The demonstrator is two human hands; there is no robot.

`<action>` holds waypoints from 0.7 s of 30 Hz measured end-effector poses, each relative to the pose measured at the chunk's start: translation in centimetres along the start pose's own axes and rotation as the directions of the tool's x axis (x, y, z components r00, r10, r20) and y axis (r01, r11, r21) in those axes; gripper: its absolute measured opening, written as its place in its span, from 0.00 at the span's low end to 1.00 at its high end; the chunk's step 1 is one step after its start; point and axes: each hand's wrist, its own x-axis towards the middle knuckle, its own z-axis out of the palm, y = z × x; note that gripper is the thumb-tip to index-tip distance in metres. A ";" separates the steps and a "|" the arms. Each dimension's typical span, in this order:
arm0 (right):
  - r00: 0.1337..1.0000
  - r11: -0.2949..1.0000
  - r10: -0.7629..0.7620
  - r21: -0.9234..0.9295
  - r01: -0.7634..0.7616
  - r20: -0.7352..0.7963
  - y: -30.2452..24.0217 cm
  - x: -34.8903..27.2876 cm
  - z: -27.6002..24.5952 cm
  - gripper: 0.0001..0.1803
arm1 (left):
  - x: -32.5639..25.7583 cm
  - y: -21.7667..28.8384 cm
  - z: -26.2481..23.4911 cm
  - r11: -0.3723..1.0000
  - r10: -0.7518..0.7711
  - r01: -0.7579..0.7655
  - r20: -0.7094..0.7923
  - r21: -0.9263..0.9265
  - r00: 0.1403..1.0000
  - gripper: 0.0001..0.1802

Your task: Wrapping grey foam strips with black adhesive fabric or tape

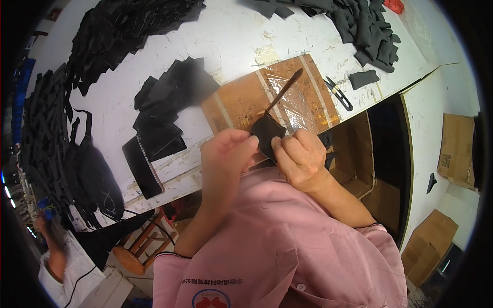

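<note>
My left hand (224,154) and my right hand (300,156) pinch a small black fabric piece (267,132) between them, just above the near edge of the white table (236,36). A thin brown stick or brush (283,91) rises from the piece toward the far right; which hand grips it I cannot tell. Under them lies a brown cardboard sheet (241,100) partly covered with clear tape. A loose stack of black fabric pieces (172,90) lies to the left of the cardboard.
Heaps of black fabric pieces cover the far left (113,31) and far right (364,28) of the table. Black thread snips (339,93) lie right of the cardboard. A black phone (142,167), a black bag (95,177), open cardboard boxes (354,159) and a wooden stool (131,256) are near.
</note>
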 end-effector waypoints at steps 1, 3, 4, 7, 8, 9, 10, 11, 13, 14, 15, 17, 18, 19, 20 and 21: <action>1.000 1.000 0.005 0.018 -0.005 0.017 0.0 -0.1 -0.1 0.11 | 0.0 0.0 0.0 1.000 0.000 0.000 0.000 0.000 1.000 0.04; 0.999 0.999 0.009 0.036 -0.010 0.034 -0.2 -0.2 -0.3 0.13 | 0.0 0.0 -0.1 0.999 0.013 -0.013 -0.010 0.043 1.000 0.04; 0.995 0.997 0.049 0.056 -0.054 0.087 -0.3 -0.3 -0.5 0.13 | 0.0 -0.1 -0.1 0.999 0.014 -0.013 -0.009 0.043 1.000 0.04; 0.952 0.936 0.220 0.229 -0.267 0.213 -0.5 -0.2 -0.7 0.14 | 0.0 -0.2 -0.1 0.998 0.014 -0.014 -0.002 0.055 1.000 0.03; 0.894 0.827 0.327 0.365 -0.427 0.306 -0.4 0.0 -0.7 0.14 | 0.1 -0.2 -0.2 0.994 0.050 -0.050 0.011 0.096 0.999 0.03; 0.894 0.828 0.328 0.363 -0.427 0.304 -0.4 0.5 -1.0 0.14 | 0.2 -0.2 -0.2 0.987 0.084 -0.087 0.026 0.137 0.996 0.02; 0.830 0.670 0.399 0.494 -0.555 0.391 -0.3 1.1 -1.5 0.17 | 0.2 -0.3 -0.3 0.987 0.085 -0.088 0.029 0.137 0.996 0.02; 0.757 0.478 0.441 0.588 -0.652 0.481 -0.5 1.6 -2.1 0.19 | 0.0 -0.5 -0.4 0.961 0.170 -0.185 0.088 0.207 0.982 0.02; 0.725 0.422 0.469 0.593 -0.686 0.505 -0.8 1.7 -2.2 0.15 | -0.3 -1.2 -0.5 0.874 0.321 -0.368 0.192 0.318 0.927 0.01; 0.716 0.386 0.493 0.613 -0.689 0.495 -0.8 1.3 -1.7 0.12 | -0.4 -1.4 -0.2 0.817 0.394 -0.426 0.163 0.388 0.904 0.02; 0.706 0.349 0.516 0.633 -0.691 0.485 -0.7 1.3 -1.5 0.10 | -0.5 -1.5 0.3 0.752 0.467 -0.475 0.140 0.457 0.873 0.02; 0.761 0.470 0.513 0.612 -0.636 0.396 -0.8 1.8 -1.2 0.06 | -0.4 -2.1 1.0 0.590 0.600 -0.538 0.119 0.602 0.791 0.02; 0.814 0.616 0.490 0.537 -0.576 0.311 -0.9 1.7 -0.7 0.06 | -0.2 -2.5 1.2 0.408 0.714 -0.551 0.122 0.728 0.690 0.03; 0.863 0.743 0.449 0.441 -0.504 0.230 -0.9 1.7 -0.5 0.06 | 0.1 -3.2 1.4 0.404 0.718 -0.552 0.120 0.729 0.685 0.03; 0.882 0.829 0.396 0.314 -0.463 0.255 -0.8 1.7 -0.4 0.07 | 0.5 -3.4 1.7 0.585 0.686 -0.528 -0.027 0.616 0.727 0.04; 0.885 0.832 0.391 0.315 -0.457 0.251 -0.8 1.6 -0.1 0.07 | 0.8 -3.3 1.9 0.734 0.621 -0.494 -0.163 0.466 0.767 0.05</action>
